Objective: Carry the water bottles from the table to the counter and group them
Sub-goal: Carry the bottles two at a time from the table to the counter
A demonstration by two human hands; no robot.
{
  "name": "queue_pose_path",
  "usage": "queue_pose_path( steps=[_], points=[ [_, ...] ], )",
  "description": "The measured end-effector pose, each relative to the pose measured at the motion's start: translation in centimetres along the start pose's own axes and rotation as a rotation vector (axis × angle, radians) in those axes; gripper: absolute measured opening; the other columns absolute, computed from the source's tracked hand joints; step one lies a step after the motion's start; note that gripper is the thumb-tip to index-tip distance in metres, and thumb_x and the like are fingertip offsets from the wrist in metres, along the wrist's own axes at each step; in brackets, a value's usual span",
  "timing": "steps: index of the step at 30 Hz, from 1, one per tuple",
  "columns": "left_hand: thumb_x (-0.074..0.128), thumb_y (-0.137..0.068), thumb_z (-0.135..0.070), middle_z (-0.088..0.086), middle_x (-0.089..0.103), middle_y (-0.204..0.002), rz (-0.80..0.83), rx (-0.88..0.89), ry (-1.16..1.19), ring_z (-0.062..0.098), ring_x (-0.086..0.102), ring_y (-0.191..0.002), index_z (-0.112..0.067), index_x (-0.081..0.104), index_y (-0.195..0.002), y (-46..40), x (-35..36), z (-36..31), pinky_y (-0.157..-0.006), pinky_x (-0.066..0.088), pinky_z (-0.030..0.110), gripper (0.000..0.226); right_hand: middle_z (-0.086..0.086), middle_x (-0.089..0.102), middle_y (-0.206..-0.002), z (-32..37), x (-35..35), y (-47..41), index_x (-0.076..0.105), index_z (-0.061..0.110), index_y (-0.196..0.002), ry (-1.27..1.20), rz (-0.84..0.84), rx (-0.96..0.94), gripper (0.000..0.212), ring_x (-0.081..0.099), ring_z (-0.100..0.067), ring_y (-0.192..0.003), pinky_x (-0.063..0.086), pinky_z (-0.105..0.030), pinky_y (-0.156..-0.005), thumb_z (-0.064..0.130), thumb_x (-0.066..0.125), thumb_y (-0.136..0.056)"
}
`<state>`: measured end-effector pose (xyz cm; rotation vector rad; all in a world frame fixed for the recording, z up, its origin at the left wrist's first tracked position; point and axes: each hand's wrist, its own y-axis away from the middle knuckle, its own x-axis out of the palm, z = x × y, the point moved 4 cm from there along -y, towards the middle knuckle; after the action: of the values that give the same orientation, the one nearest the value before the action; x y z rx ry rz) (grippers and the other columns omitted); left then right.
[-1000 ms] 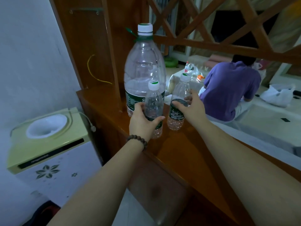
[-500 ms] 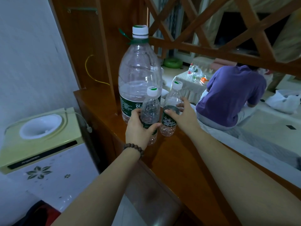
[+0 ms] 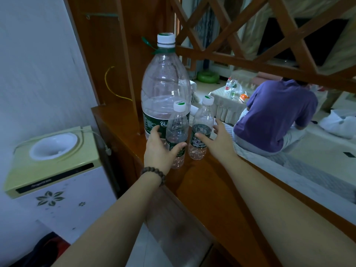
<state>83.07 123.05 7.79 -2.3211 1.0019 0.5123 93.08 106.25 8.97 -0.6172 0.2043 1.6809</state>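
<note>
Two small clear water bottles with white caps stand upright side by side on the wooden counter [image 3: 204,182]. My left hand [image 3: 157,153] is wrapped around the left small bottle [image 3: 176,130], thumb across its green label. The right small bottle [image 3: 202,128] stands just beside my right hand [image 3: 216,139]; the fingers are spread off it and only the thumb tip lies near its label. A big 6L bottle [image 3: 165,83] with a white cap stands right behind the two. More bottles [image 3: 231,89] stand on the far cloth-covered table [image 3: 227,105].
A yellow-topped water dispenser [image 3: 52,160] stands to the left below the counter. A wooden lattice [image 3: 250,45] crosses above the counter. A person in a purple shirt [image 3: 275,116] sits beyond it, back turned. A white wall is on the left.
Both small bottles came to rest on the counter in front of the big bottle. My right hand's fingers have opened off the right bottle. My left hand still holds its bottle.
</note>
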Motion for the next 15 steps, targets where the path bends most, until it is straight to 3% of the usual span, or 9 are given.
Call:
queue_pose_path(
  steps=[3, 7, 15],
  points=[
    [0.065, -0.073, -0.064, 0.006, 0.037, -0.149, -0.009, 0.025, -0.082, 0.022, 0.036, -0.136, -0.013, 0.023, -0.148, 0.8, -0.7, 0.2, -0.106, 0.039, 0.041, 0.099, -0.008, 0.032, -0.155, -1.0, -0.3, 1.5, 0.022, 0.014, -0.15, 0.082, -0.014, 0.032, 0.096, 0.031, -0.025, -0.142, 0.031, -0.046, -0.114, 0.058, 0.067, -0.077],
    [0.051, -0.08, -0.069, 0.007, 0.032, -0.152, -0.023, 0.036, -0.212, 0.023, 0.025, -0.142, -0.016, 0.018, -0.15, 2.3, -1.4, 0.9, -0.111, 0.031, 0.049, 0.094, -0.009, 0.025, -0.157, -1.5, -0.8, 4.8, 0.022, 0.013, -0.15, 0.228, -0.049, -0.026, 0.089, 0.021, -0.024, -0.145, 0.024, -0.042, -0.115, 0.061, 0.056, -0.083],
    [0.037, -0.089, -0.065, 0.002, 0.017, -0.159, -0.066, -0.107, -0.414, 0.021, 0.011, -0.146, -0.023, 0.008, -0.152, 9.2, -4.0, 3.9, -0.117, 0.011, 0.047, 0.081, -0.004, 0.036, -0.149, 0.9, 2.6, 12.1, 0.033, 0.019, -0.145, 0.295, 0.116, -0.35, 0.07, 0.033, -0.02, -0.137, 0.037, -0.038, -0.109, 0.058, 0.049, -0.089]
  ],
)
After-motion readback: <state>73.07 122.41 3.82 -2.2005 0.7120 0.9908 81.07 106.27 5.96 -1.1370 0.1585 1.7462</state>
